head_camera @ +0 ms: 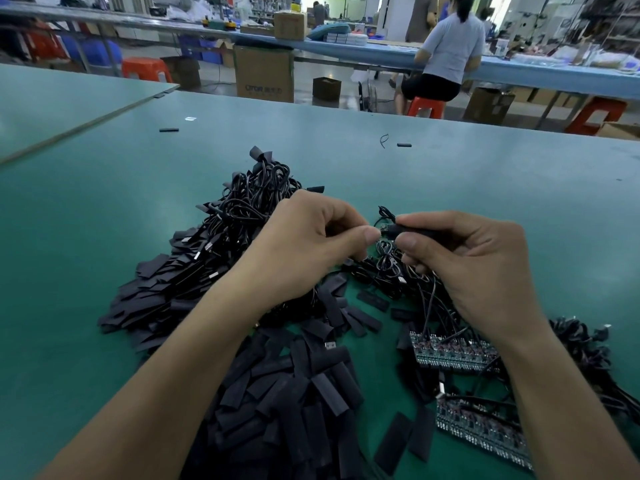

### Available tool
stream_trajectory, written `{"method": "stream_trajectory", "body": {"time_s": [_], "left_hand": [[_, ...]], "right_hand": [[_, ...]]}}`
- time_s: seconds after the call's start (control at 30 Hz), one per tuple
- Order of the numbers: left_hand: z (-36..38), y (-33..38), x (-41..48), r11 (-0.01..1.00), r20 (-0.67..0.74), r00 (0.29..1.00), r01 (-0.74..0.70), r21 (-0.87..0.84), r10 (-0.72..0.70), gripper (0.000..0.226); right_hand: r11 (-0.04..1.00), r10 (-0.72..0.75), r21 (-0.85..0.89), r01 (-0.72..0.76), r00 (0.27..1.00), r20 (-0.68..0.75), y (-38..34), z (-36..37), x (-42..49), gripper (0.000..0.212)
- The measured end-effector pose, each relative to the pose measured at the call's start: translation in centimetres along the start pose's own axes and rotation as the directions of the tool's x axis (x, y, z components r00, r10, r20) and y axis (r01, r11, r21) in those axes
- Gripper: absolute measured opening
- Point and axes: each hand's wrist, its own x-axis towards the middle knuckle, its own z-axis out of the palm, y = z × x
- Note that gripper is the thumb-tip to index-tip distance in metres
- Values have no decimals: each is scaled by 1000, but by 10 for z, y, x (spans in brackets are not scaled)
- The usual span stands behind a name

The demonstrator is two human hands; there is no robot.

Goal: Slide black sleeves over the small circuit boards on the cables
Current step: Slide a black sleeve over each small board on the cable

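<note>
We note: right hand (478, 268) pinches black sleeve (407, 230) between thumb and forefinger | left hand (304, 244) curled, thumb pinching cable (385, 213) end at sleeve's mouth | both held above table (104, 209), behind sleeve pile (277, 403) | board not discernible.

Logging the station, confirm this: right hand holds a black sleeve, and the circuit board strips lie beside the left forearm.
Wrong side: in the head view the circuit board strips lie beside the right forearm. The right hand does hold a black sleeve.
</note>
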Motion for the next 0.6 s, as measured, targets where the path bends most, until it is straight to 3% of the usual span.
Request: {"method": "stream_trajectory", "body": {"time_s": [0.33, 0.6], "left_hand": [[1, 1, -1, 999, 58, 998, 9, -52, -6, 11], [4, 1, -1, 992, 4, 1000, -3, -127, 4, 14]], "right_hand": [[999, -31, -14, 31, 999, -11, 0, 5, -2, 21], [996, -84, 4, 89, 954, -288, 1, 20, -3, 33]]}}
